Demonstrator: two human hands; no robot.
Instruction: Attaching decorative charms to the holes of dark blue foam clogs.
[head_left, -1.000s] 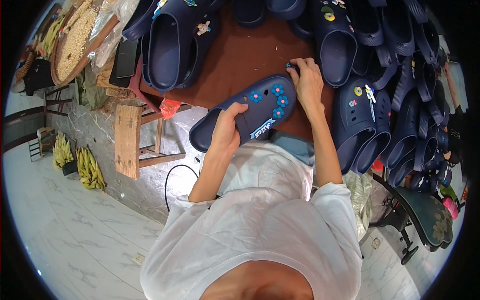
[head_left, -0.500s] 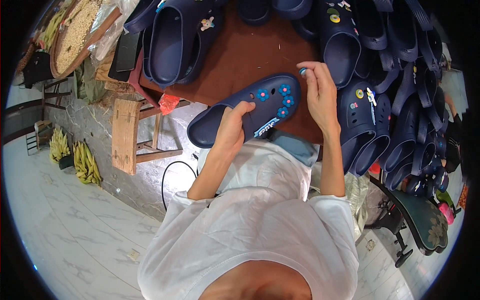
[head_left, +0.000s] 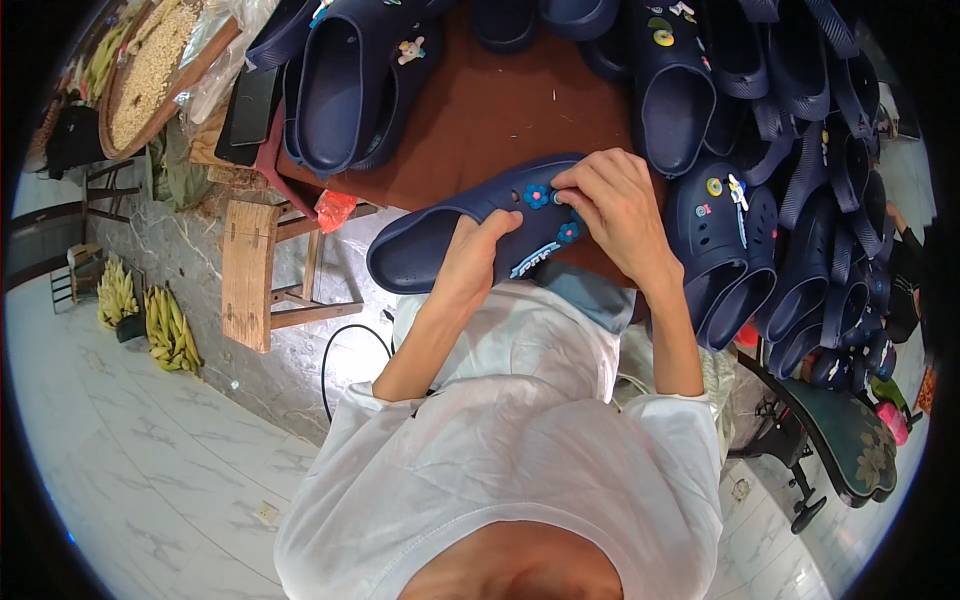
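Brown surface up top, ringed w/ navy clogs: pile from 1 to 4 o'clock, bigger pair at 11. Marble floor below, wooden stool at 9, corn cobs further left, grain tray at 10.

Clog sits near centre, at the near edge of the surface, toe toward 2 o'clock. Left hand clenched round its side, thumb over the rim. Right hand pinches at the toe by a blue flower charm; whether a charm is betw. the fingertips, can't tell, they cover it.

Risks, imo: charm peg off-centre to its hole, so it pops out or bends; clog twists if the left grip slackens under the push; elbow may nudge the pile at 3 o'clock & topple some.
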